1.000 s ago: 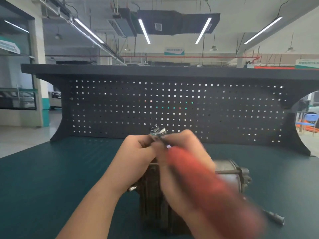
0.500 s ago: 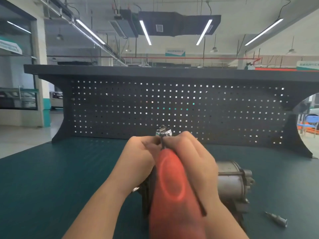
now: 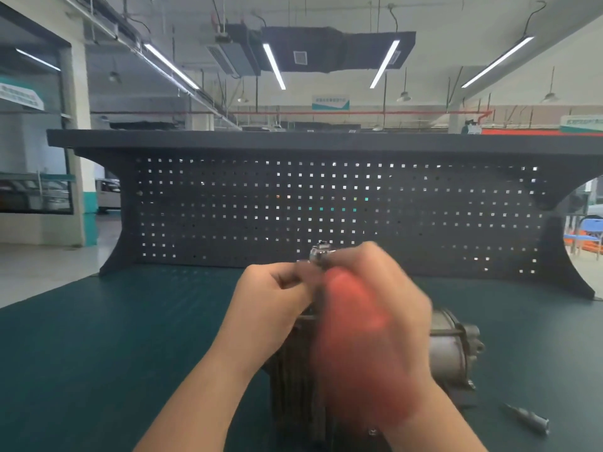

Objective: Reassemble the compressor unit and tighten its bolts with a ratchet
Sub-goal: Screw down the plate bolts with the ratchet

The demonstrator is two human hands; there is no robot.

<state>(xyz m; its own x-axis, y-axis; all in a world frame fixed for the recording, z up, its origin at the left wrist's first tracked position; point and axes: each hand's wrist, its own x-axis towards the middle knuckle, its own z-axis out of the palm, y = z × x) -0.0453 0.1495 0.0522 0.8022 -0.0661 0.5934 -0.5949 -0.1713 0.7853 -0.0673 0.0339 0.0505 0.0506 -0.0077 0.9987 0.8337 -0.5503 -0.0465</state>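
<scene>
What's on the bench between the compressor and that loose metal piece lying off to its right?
Nothing: in the head view only bare green mat separates the compressor from the loose metal piece.

Teal bench, dark board, a red blur at the hands

The table top [image 3: 98, 353] under both hands is a deep, plain teal. Beyond the hands stands a charcoal-black pegboard [image 3: 424, 223], dotted with a regular grid of small square holes that show as pale specks, a few of them green. Over the right hand [image 3: 385, 321] lies the ratchet's handle [image 3: 352, 337], a smeared red-orange; its head [image 3: 321, 252], above the left hand [image 3: 274, 298], is bright silver. Below the hands the compressor [image 3: 450, 350] is dull grey metal, darker, near black, on its ribbed side under the left hand. Right of the right wrist lies a small dark grey metal piece [image 3: 525, 419].
</scene>
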